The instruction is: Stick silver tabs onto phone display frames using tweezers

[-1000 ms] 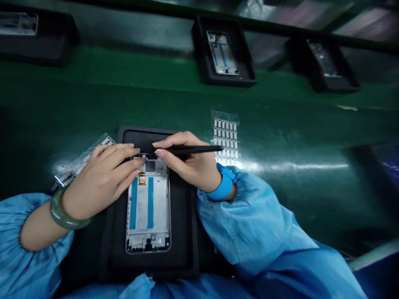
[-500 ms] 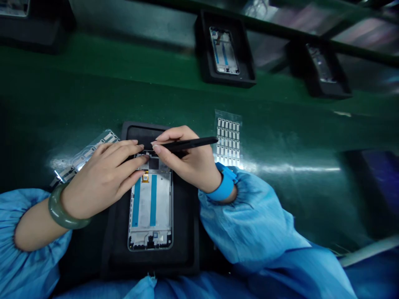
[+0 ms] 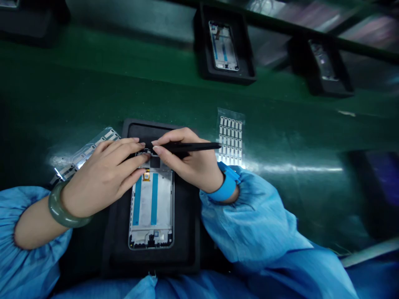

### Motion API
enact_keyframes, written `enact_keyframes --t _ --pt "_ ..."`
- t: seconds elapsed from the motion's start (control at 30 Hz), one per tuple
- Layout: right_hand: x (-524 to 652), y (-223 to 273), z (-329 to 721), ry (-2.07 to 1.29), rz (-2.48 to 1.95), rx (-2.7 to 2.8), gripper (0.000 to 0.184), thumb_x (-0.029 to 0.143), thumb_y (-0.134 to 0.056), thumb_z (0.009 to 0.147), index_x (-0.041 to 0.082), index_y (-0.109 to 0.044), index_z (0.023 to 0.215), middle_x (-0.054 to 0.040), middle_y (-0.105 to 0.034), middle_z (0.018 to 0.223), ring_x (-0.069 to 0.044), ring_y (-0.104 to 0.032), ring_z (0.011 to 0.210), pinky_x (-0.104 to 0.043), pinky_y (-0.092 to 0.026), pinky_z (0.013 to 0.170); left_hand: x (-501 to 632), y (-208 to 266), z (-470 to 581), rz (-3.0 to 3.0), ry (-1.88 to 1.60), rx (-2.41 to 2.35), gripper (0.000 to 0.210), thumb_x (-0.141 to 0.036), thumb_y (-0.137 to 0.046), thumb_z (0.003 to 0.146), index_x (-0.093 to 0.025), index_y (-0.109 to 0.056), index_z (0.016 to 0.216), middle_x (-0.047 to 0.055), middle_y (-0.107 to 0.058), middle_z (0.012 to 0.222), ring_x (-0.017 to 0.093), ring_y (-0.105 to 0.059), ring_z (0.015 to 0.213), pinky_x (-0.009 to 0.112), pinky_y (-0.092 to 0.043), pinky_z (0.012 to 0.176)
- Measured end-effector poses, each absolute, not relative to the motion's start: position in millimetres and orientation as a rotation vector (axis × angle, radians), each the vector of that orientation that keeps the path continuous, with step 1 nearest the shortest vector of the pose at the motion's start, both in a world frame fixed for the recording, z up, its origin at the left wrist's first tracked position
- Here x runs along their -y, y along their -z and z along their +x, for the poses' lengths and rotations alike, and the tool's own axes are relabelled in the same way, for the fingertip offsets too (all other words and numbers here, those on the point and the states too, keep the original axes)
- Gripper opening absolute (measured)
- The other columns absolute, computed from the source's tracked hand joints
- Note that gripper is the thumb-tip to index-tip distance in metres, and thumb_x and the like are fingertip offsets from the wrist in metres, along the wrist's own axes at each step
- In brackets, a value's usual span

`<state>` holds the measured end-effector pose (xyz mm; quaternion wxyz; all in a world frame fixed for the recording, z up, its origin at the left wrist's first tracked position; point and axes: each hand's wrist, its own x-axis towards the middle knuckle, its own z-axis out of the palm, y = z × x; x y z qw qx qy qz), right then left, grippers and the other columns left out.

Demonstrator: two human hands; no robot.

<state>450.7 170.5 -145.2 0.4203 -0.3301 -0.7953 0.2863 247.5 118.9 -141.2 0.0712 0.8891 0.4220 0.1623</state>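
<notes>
A phone frame (image 3: 146, 199) with a silver back plate and two blue strips lies in a black foam tray (image 3: 187, 232). My left hand (image 3: 106, 172) rests over the frame's upper left edge, fingers stretched out, the fingertips touching its top end. Between thumb and fingers of my right hand (image 3: 193, 162) is a slim black tweezer-like tool (image 3: 199, 146). It points left at the top of the frame; its working tip is hidden by my fingers. A small gold flex connector (image 3: 146, 176) shows just below my left fingertips.
A clear sheet of small white stickers (image 3: 230, 139) lies beyond my right wrist. Another sticker sheet (image 3: 93, 145) is partly under my left hand. Farther back, black trays (image 3: 246, 74) hold phone frames on the green bench (image 3: 140, 99). A dark box (image 3: 370, 195) stands at right.
The rear end of the tool has dipped slightly, so it lies more level. Both hands keep nearly the same place over the frame; the whole view has shifted a little.
</notes>
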Motion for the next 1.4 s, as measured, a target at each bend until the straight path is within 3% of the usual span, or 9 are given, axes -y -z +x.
enact_keyframes --t 0.23,0.67,1.4 --pt "-170.3 144.9 451.6 -0.738 -0.810 2.012 0.006 0.020 -0.064 0.084 0.019 -0.060 0.088 0.0025 -0.067 0.082 -0.007 -0.064 0.071 -0.018 -0.051 0.063 -118.9 141.0 247.5 2.675 -0.484 -1.267 0.031 -0.026 -0.048 0.093 -0.015 -0.056 0.120 0.013 -0.058 0.125 0.030 -0.048 0.125 0.051 -0.044 0.098" --pt "-170.4 146.9 451.7 -0.889 -0.762 1.876 0.012 0.022 -0.067 0.081 0.017 -0.061 0.089 -0.0017 -0.070 0.089 -0.012 -0.069 0.083 -0.024 -0.058 0.074 -118.7 139.6 247.4 2.634 -0.464 -1.277 0.032 -0.026 -0.047 0.092 -0.016 -0.057 0.121 0.013 -0.058 0.126 0.030 -0.047 0.126 0.051 -0.042 0.101" --pt "-168.4 145.0 450.9 -0.649 -0.742 2.087 0.001 0.019 -0.061 0.085 0.019 -0.061 0.086 -0.0003 -0.071 0.083 -0.010 -0.068 0.080 -0.023 -0.056 0.074 -118.2 138.5 248.0 2.673 -0.477 -1.290 0.030 -0.027 -0.046 0.093 -0.016 -0.056 0.119 0.014 -0.058 0.125 0.030 -0.049 0.125 0.051 -0.044 0.099"
